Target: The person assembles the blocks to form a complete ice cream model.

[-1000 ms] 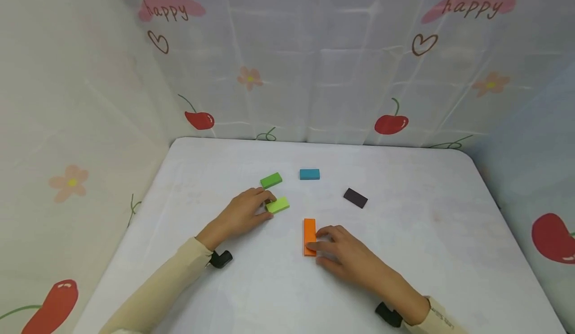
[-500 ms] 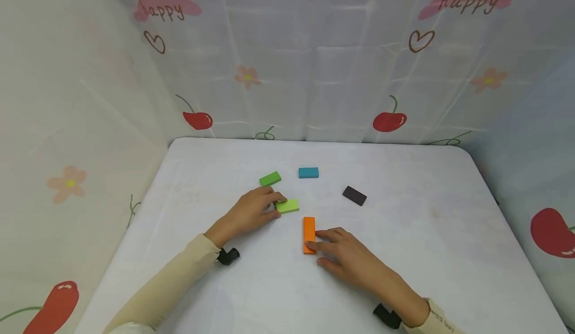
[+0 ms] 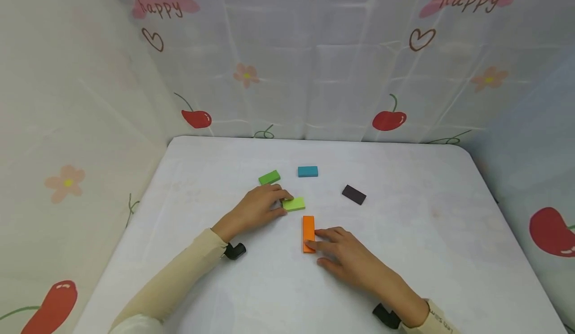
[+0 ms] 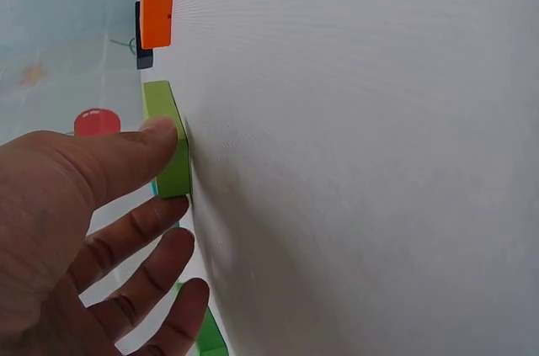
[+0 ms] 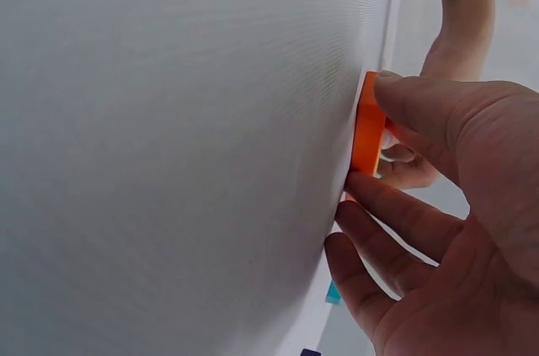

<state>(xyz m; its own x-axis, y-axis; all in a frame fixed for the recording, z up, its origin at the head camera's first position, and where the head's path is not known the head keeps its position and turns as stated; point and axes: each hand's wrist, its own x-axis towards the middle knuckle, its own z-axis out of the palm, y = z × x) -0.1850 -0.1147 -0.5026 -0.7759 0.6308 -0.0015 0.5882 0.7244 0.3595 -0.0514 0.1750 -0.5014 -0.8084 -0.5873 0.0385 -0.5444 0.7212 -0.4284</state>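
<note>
My left hand (image 3: 282,203) pinches the left end of a light green block (image 3: 295,203) between thumb and forefinger; the block lies flat on the white table (image 3: 427,254). In the left wrist view the thumb (image 4: 156,137) presses on the light green block (image 4: 168,146). Just in front of it lies an orange block (image 3: 308,231), lengthwise toward me. My right hand (image 3: 318,239) rests on the table with thumb and forefinger laid against the block's right side. The right wrist view shows the thumb (image 5: 404,95) on the orange block (image 5: 368,124).
A dark green block (image 3: 269,177), a teal block (image 3: 307,171) and a dark brown block (image 3: 354,194) lie farther back on the table. Cherry-print curtain walls (image 3: 314,74) close in the back and both sides.
My left hand has slid the light green block to the right, closer to the far end of the orange block. The right hand and the orange block have stayed put.
</note>
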